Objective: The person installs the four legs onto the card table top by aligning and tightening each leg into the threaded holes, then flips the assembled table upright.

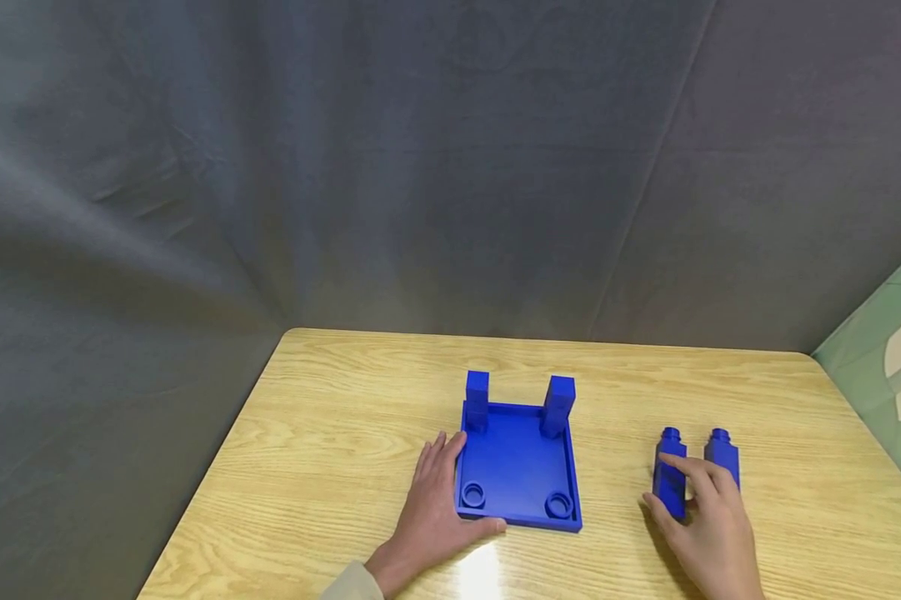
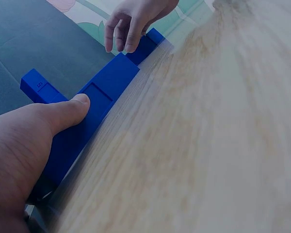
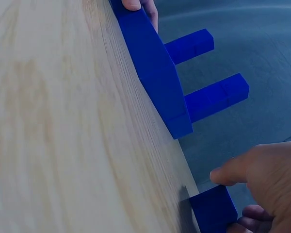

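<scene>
My left hand (image 1: 435, 496) rests at the near left corner of a blue square tray-like base (image 1: 518, 467). Its thumb (image 2: 80, 107) lies against the front wall, and its straight fingers run along the left side. Two square blue legs, a left one (image 1: 478, 392) and a right one (image 1: 560, 396), stand upright in the far corners. Round sockets (image 1: 473, 495) show in the near corners. My right hand (image 1: 708, 517) reaches over a loose blue leg (image 1: 670, 483) with a round knobbed end, thumb and fingers spread to either side of it.
Another loose blue leg (image 1: 723, 458) lies just right of the first, partly covered by the right hand. The wooden table (image 1: 330, 433) ends at a dark grey curtain (image 1: 450, 208) behind and to the left. A green patterned surface (image 1: 878, 383) borders the right side.
</scene>
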A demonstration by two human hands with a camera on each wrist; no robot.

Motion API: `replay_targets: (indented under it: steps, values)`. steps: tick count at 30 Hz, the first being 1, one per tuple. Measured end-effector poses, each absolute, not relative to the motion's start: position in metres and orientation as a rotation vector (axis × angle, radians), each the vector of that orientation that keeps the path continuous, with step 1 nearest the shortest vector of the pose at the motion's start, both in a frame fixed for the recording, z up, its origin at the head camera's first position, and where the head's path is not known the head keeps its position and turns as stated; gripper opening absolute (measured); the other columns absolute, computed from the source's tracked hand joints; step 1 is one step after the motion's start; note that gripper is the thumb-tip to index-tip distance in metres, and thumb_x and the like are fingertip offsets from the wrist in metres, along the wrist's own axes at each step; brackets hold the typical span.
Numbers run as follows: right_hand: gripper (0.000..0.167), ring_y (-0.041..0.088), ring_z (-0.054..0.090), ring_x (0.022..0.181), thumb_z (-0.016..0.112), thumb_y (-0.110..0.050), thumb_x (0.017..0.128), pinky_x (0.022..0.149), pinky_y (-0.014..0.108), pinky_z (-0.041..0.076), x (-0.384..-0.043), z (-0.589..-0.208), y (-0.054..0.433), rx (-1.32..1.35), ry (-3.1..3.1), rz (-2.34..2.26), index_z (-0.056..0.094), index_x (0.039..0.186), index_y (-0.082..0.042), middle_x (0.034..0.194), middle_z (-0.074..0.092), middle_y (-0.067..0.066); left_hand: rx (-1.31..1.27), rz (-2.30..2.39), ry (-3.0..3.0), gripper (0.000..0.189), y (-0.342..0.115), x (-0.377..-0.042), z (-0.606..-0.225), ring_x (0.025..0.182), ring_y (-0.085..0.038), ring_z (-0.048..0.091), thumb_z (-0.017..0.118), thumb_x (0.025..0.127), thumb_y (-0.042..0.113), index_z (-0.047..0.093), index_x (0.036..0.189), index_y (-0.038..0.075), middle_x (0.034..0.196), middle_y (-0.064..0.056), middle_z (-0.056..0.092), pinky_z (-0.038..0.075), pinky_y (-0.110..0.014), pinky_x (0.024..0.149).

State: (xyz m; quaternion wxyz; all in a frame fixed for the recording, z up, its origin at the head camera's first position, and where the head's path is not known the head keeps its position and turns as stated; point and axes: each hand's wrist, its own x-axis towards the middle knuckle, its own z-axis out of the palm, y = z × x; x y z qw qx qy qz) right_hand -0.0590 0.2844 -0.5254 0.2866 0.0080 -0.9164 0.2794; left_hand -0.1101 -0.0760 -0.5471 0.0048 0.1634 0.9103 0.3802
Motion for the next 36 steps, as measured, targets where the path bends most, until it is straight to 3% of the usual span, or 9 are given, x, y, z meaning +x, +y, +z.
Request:
replay_targets:
  steps: [6, 12, 15, 18, 25, 30, 36]
  values:
    - [0.068, 0.03, 0.061, 0.085, 0.103, 0.008, 0.065, 0.068, -0.001, 0.04, -0.0585, -0.5268, 0.282, 0.026, -2.451, 0.747, 0.074, 0.126, -0.001, 0.121, 0.061, 0.024, 0.503, 1.198, 2.837, 0.13, -0.0761, -0.1098, -0.547, 0.168, -0.045, 0.022, 0.093, 0.074, 0.068, 0.032, 0.174, 0.013, 0.178, -0.015, 0.037, 0.021, -0.068, 0.135]
    - [0.067, 0.014, 0.056, 0.096, 0.101, 0.009, 0.066, 0.075, -0.002, 0.042, -0.0584, -0.527, 0.2792, 0.089, -2.444, 0.756, 0.074, 0.126, -0.001, 0.123, 0.063, 0.019, 0.509, 1.188, 2.846, 0.13, -0.0762, -0.1088, -0.5457, 0.168, -0.045, 0.023, 0.094, 0.074, 0.068, 0.032, 0.174, 0.012, 0.177, -0.015, 0.037, 0.022, -0.067, 0.135]
    - [0.067, 0.023, 0.06, 0.094, 0.101, 0.007, 0.067, 0.074, -0.001, 0.043, -0.0579, -0.5268, 0.2785, 0.086, -2.461, 0.757, 0.073, 0.128, -0.001, 0.123, 0.062, 0.02, 0.51, 1.192, 2.845, 0.13, -0.0764, -0.1086, -0.5453, 0.168, -0.045, 0.023, 0.094, 0.074, 0.067, 0.032, 0.174, 0.012, 0.177, -0.015, 0.037, 0.022, -0.067, 0.135]
    - [0.068, 0.033, 0.065, 0.093, 0.102, 0.001, 0.07, 0.067, 0.009, 0.049, -0.0565, -0.525, 0.2779, 0.036, -2.521, 0.756, 0.071, 0.131, -0.001, 0.123, 0.061, 0.021, 0.507, 1.196, 2.837, 0.13, -0.0764, -0.1088, -0.5449, 0.168, -0.045, 0.022, 0.094, 0.074, 0.067, 0.032, 0.174, 0.012, 0.177, -0.015, 0.037, 0.021, -0.067, 0.135]
    - [0.081, 0.037, 0.07, 0.092, 0.104, -0.017, 0.075, 0.063, 0.031, 0.053, -0.055, -0.5206, 0.2774, -0.097, -2.705, 0.708, 0.064, 0.143, 0.002, 0.117, 0.067, 0.026, 0.502, 1.195, 2.833, 0.131, -0.0761, -0.1092, -0.5449, 0.168, -0.044, 0.022, 0.094, 0.074, 0.067, 0.032, 0.174, 0.012, 0.178, -0.014, 0.037, 0.021, -0.067, 0.135]
    - [0.082, 0.034, 0.07, 0.086, 0.102, -0.016, 0.077, 0.063, 0.044, 0.057, -0.0556, -0.5187, 0.2774, -0.096, -2.759, 0.666, 0.06, 0.145, 0.005, 0.105, 0.071, 0.024, 0.504, 1.189, 2.839, 0.131, -0.0757, -0.1096, -0.545, 0.168, -0.044, 0.022, 0.094, 0.073, 0.068, 0.032, 0.174, 0.012, 0.178, -0.014, 0.037, 0.021, -0.066, 0.135]
    - [0.078, 0.049, 0.074, 0.089, 0.099, -0.012, 0.077, 0.068, 0.066, 0.062, -0.0544, -0.5189, 0.2776, -0.102, -2.743, 0.647, 0.061, 0.142, 0.01, 0.105, 0.073, 0.032, 0.509, 1.176, 2.848, 0.131, -0.0759, -0.1093, -0.5452, 0.168, -0.044, 0.023, 0.095, 0.073, 0.067, 0.033, 0.174, 0.011, 0.177, -0.014, 0.038, 0.021, -0.065, 0.136]
